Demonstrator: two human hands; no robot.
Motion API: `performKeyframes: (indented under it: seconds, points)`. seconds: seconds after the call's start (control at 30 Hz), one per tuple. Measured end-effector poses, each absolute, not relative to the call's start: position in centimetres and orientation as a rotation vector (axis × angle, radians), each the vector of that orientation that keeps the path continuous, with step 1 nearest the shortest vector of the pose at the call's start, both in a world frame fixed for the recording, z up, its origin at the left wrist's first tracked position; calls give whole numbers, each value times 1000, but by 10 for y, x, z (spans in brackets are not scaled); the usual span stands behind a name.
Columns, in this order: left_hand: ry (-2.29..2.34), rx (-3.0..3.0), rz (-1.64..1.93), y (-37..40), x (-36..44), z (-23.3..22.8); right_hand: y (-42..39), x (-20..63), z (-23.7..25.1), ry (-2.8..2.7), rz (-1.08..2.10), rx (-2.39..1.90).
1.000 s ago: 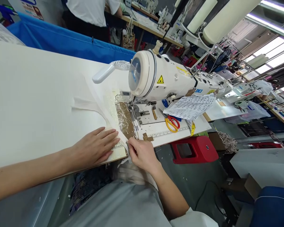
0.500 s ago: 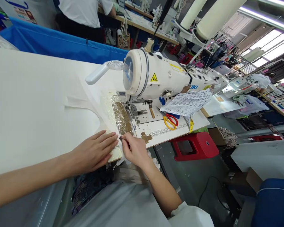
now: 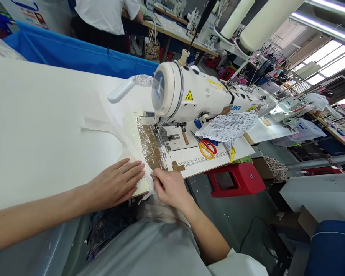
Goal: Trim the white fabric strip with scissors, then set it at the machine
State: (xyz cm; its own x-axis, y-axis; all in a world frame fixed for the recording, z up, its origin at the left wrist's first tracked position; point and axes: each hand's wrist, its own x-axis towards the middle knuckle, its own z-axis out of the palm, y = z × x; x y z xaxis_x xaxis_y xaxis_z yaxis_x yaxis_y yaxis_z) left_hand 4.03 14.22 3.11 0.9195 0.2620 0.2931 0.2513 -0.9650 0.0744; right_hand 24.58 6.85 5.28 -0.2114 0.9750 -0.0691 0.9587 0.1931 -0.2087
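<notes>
My left hand lies flat, fingers stretched out, pressing on thin white fabric at the front edge of the sewing table. Just right of it, my right hand is closed in a pinch beside the fabric's edge. A small dark tip shows at its fingertips, too small to name. From under the hands the fabric runs back to the left across the white tabletop. A taped brown patch lies beyond my fingers, by the needle area of a white sewing machine.
Scissors with red and yellow handles lie right of the needle area, near a sheet of handwritten paper. A red stool stands below the table on the right. A blue cloth bin runs along the far edge; a person in white sits beyond.
My right hand has shifted slightly right and toward me, away from my left hand, with its pinch kept. My left hand stays flat on the fabric. The view has shifted a little.
</notes>
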Motion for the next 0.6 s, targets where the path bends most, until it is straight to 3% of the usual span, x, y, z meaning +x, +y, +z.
performKeyframes:
  seconds: [0.6]
  points:
    - [447,3053,473,150,40,32,89,230,32,-2035,298,-1916]
